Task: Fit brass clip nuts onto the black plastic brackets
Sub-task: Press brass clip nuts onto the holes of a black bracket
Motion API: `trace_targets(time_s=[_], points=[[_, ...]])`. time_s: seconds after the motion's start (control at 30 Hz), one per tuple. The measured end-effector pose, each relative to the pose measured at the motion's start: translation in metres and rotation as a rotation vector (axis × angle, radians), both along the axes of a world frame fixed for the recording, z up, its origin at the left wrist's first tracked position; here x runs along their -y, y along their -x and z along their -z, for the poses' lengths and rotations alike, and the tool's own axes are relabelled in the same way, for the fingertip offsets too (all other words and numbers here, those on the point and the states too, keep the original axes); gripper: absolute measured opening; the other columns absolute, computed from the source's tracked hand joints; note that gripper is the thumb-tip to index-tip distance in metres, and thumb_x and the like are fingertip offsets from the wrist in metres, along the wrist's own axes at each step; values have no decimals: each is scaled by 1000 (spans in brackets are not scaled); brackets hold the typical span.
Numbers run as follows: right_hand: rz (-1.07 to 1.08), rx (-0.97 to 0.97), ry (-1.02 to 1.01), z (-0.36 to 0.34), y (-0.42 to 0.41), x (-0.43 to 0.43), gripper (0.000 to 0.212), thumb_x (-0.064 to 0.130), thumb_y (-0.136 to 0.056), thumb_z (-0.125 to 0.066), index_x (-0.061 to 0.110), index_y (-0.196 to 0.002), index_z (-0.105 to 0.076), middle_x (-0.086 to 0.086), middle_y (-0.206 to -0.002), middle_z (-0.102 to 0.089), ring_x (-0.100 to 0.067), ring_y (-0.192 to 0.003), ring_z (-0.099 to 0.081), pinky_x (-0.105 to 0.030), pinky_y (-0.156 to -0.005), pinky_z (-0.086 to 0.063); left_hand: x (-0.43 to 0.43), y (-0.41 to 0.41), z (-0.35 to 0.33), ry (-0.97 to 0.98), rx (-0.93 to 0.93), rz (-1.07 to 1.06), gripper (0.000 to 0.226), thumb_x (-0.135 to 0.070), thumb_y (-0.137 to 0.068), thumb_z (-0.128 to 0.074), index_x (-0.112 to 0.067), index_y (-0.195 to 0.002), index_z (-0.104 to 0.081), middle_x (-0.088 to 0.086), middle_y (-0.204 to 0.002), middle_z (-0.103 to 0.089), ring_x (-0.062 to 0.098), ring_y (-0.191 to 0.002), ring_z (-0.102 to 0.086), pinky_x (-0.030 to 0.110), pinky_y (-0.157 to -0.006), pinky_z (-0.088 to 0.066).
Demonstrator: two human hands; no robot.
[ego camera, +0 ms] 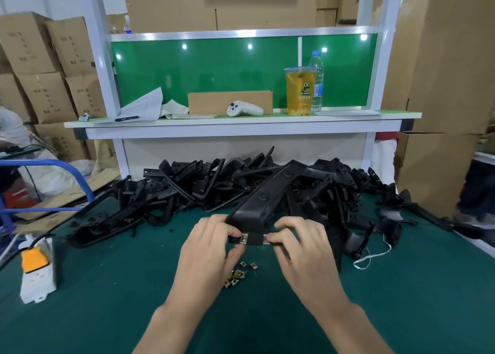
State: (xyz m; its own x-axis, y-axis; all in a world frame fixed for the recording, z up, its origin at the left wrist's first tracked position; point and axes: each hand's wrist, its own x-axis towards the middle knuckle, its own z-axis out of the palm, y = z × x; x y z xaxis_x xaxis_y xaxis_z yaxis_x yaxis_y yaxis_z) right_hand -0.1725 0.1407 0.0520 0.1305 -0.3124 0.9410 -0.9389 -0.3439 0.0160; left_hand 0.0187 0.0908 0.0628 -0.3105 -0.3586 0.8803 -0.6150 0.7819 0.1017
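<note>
The left hand (211,246) curls its fingers (231,231) round the near end of a black plastic bracket (267,195), right beside a brass clip nut (244,239) seated on that end's edge. The right hand (302,243) pinches a second clip nut (266,238) against the same edge, with only a short black tab between the two nuts. Just below the fingers a small heap of loose clip nuts (237,273) lies on the green mat (107,313). Beyond the fingers the held bracket slants up and away over a big pile of brackets (187,187), and far off to their left sits a white power strip (37,273).
</note>
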Motion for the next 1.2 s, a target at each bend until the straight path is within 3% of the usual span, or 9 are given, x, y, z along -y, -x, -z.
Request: trace_targets(time_s=[0.3, 0.43, 0.67, 0.77, 0.87, 0.97, 1.07, 1.1, 1.2], points=[[-45, 73, -87, -16, -1, -7, 17, 24, -95, -59, 28, -112, -58, 10, -120, -56, -10, -107, -55, -22, -100, -37, 0, 1, -8, -122, -97, 47, 24, -30, -87, -70, -23, -106, -57, -9, -135, -47, 7, -117, -49, 13, -76, -43], [-235, 419, -474, -32, -4, -15, 23, 48, -100, -53, 51, -122, -53, 39, -123, -54, 14, -108, -53, -17, -91, -43, -8, 1, -17, -325, -187, 151, 25, -56, -96, -51, -50, -120, -51, -33, -123, -48, -9, -120, -46, 5, -88, -40], [-547, 663, -611, -43, -7, -15, 17, 34, -100, -60, 45, -113, -56, 7, -87, -72, -1, -79, -66, -14, -68, -46, -11, 5, -21, -589, -204, 226, 29, -71, -89, -42, -70, -118, -41, -32, -110, -54, -4, -61, -51, 15, -57, -42], [-592, 704, -643, -41, -7, -15, 15, 45, -98, -58, 47, -112, -55, 3, -88, -70, -15, -80, -67, -34, -75, -57, -11, 7, -20, -630, -234, 246, 30, -71, -87, -46, -66, -117, -46, -30, -104, -59, -1, -63, -51, 18, -59, -39], [-649, 750, -678, -39, -7, -16, 19, 53, -96, -57, 47, -114, -54, -1, -93, -70, -29, -86, -67, -25, -76, -57, -11, 8, -18, -644, -251, 265, 31, -70, -87, -47, -62, -117, -47, -30, -100, -62, 2, -57, -48, 21, -58, -41], [-661, 788, -697, -37, -7, -15, 16, 47, -98, -59, 48, -113, -55, -3, -92, -70, -27, -87, -68, -18, -75, -54, -15, 10, -21, -639, -238, 297, 27, -69, -89, -43, -62, -115, -44, -31, -93, -63, 0, -48, -43, 18, -52, -45], [-624, 805, -728, -34, -8, -15, 17, 46, -97, -60, 49, -113, -55, -18, -87, -64, -36, -75, -58, -31, -69, -55, -17, 13, -22, -648, -223, 289, 18, -61, -93, -38, -63, -111, -41, -36, -91, -62, -10, -68, -55, 9, -58, -43], [-603, 806, -742, -33, -9, -15, 18, 49, -97, -60, 49, -113, -54, -23, -86, -62, -33, -68, -52, -41, -65, -51, -16, 14, -19, -657, -225, 277, 16, -56, -96, -38, -63, -110, -41, -36, -90, -61, -9, -72, -56, 9, -59, -42], [-536, 804, -759, -21, -12, -17, 14, 44, -99, -58, 48, -112, -53, -26, -80, -58, -21, -57, -39, -38, -54, -34, -16, 18, -3, -669, -232, 258, 25, -36, -103, -42, -60, -108, -41, -28, -86, -60, -1, -67, -55, 10, -59, -41]])
